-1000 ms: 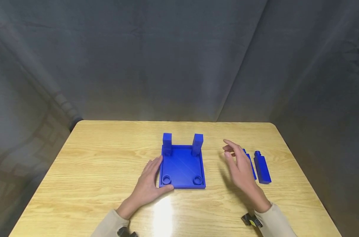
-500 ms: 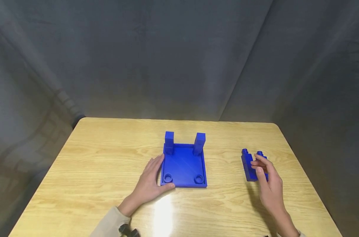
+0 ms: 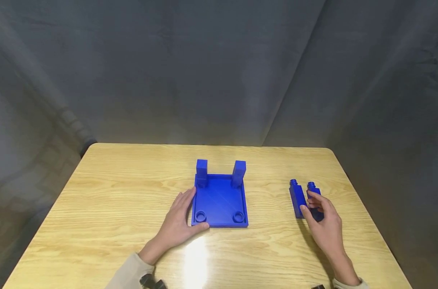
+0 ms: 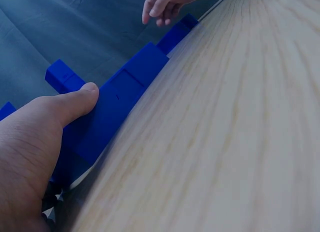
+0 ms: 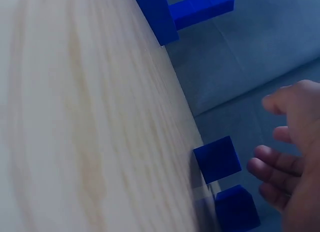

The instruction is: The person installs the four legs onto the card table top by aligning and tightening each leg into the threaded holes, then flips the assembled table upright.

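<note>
A blue square tray-like base (image 3: pixel 220 200) lies on the table, with two square posts upright at its far corners and round sockets at its near corners. My left hand (image 3: pixel 177 224) rests against its near-left corner, fingers along the left side and thumb (image 4: pixel 82 102) on the front edge. To the right lie two loose blue posts with threaded ends, the left post (image 3: pixel 297 199) and the right post (image 3: pixel 312 189), side by side. Over them hovers my right hand (image 3: pixel 325 224), fingers loosely bent and apart from the posts in the right wrist view; it partly hides the right post.
The wood-grain table (image 3: pixel 132 172) carries all the parts. A dark grey curtain (image 3: pixel 204 72) hangs behind it and along both sides. Dark wrist devices sit at both sleeves.
My right hand has moved right from beside the loose posts to over them, its thumb now lower by the left post. The left hand stays at the base.
</note>
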Available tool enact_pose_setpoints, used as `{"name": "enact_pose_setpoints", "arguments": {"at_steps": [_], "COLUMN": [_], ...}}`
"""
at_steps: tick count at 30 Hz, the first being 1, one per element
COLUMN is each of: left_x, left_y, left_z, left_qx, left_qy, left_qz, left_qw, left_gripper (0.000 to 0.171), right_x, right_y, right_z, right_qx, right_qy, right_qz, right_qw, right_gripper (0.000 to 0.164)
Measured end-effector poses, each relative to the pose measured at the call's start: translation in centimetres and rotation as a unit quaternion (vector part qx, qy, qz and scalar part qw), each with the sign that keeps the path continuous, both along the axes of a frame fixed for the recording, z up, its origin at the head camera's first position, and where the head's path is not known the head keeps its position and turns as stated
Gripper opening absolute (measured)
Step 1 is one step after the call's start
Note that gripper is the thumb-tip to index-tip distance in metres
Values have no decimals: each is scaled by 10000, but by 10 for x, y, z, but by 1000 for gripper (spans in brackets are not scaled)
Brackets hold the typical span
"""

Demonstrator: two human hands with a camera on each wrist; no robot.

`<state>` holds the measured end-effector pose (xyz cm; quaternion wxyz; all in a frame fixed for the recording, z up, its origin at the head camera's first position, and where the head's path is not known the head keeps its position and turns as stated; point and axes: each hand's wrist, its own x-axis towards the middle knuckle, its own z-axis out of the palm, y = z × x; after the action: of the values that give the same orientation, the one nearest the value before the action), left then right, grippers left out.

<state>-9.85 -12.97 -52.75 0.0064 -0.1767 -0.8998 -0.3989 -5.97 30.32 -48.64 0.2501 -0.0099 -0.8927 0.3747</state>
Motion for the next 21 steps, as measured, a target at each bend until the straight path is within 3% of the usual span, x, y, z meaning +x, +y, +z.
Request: {"name": "enact_pose_setpoints", "arguments": {"at_steps": [5,11,21], "left_x": [0,0,1], "left_y": [0,0,-1], "left_z": [1,1,0], "left_qx": [-25,-64,-16], "left_qy": [-34,-53,38], "left_qz": [-21,-26,-47], "left_qw": [10000,10000,10000], "left_gripper": [122,122,121], "right_x": [0,-1,-1], "right_y": [3,7,6], "right_z": [-1,-2,-8], "right_qx": [542,1104,1411], "right_qy": [0,71,-29], "right_qz": [-199,-67,137], "right_qw": [9983,9938,9899], "right_gripper": [58,68,74]}}
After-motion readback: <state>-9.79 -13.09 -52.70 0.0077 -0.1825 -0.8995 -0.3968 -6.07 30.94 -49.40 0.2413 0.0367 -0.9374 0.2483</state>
